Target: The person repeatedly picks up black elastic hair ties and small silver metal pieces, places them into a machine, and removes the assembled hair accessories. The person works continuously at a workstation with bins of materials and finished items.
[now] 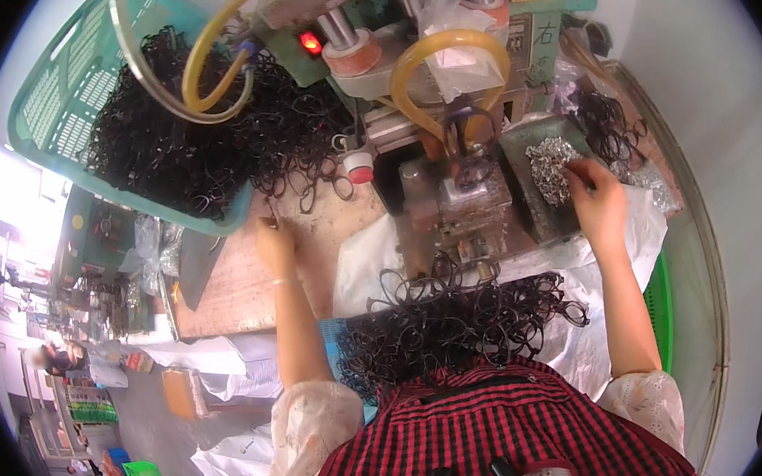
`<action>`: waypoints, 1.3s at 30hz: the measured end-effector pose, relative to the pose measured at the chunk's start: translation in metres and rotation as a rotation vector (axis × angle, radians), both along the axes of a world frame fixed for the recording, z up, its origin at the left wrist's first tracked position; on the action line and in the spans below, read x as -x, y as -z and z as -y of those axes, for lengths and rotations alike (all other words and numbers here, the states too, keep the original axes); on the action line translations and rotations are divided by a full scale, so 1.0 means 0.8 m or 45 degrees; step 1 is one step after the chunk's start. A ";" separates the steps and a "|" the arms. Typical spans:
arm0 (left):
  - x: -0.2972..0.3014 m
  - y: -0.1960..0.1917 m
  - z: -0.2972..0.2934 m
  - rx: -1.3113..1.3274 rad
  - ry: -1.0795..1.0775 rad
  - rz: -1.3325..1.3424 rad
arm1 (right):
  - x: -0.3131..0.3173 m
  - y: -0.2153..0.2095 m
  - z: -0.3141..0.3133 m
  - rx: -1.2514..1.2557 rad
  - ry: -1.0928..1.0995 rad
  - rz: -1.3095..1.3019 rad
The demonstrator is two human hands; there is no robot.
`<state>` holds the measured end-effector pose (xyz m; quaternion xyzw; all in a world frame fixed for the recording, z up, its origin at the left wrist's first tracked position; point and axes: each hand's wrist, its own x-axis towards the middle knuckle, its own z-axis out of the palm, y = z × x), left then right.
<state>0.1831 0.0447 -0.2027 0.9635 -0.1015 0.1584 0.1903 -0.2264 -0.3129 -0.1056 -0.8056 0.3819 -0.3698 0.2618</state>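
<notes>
My right hand (600, 203) reaches into a green metal tray (554, 126), its fingertips pinched together at a pile of small silvery metal pieces (548, 167). What they grip is too small to make out. My left hand (274, 245) is over the wooden bench beside a large heap of black ring-shaped parts (183, 121); its fingers are curled, and what is in them, if anything, cannot be seen. Between my hands stands a press machine (456, 213) with a dark looped part (470, 155) at its metal fixture. More black rings (464, 322) lie heaped at my lap.
A teal plastic basket (52, 109) holds the heap at the left, which spills onto the wooden bench (236, 293). Yellow hoses (202, 50) hang overhead. A red button (361, 172) sits on the press's left. At the far right, more black parts (604, 122) lie by a wall (720, 95).
</notes>
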 end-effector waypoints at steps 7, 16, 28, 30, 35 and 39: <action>0.068 -0.084 0.079 1.281 0.638 -0.384 | 0.060 -0.018 -0.039 -0.179 0.008 0.241; 0.048 0.003 0.123 0.185 0.594 -0.133 | -0.097 -0.047 -0.076 -0.367 -0.557 0.771; 0.105 -0.089 0.021 0.779 0.480 -0.243 | -0.092 -0.092 -0.118 -1.020 -0.688 0.944; 0.151 -0.132 0.043 1.278 0.560 -0.226 | -0.065 -0.112 -0.134 -1.157 -0.757 0.958; 0.290 -0.255 0.101 1.496 0.921 0.047 | -0.040 -0.066 -0.050 0.053 -0.415 0.227; 0.312 -0.260 0.154 1.227 1.368 -0.012 | -0.029 0.021 0.002 0.422 0.066 -0.367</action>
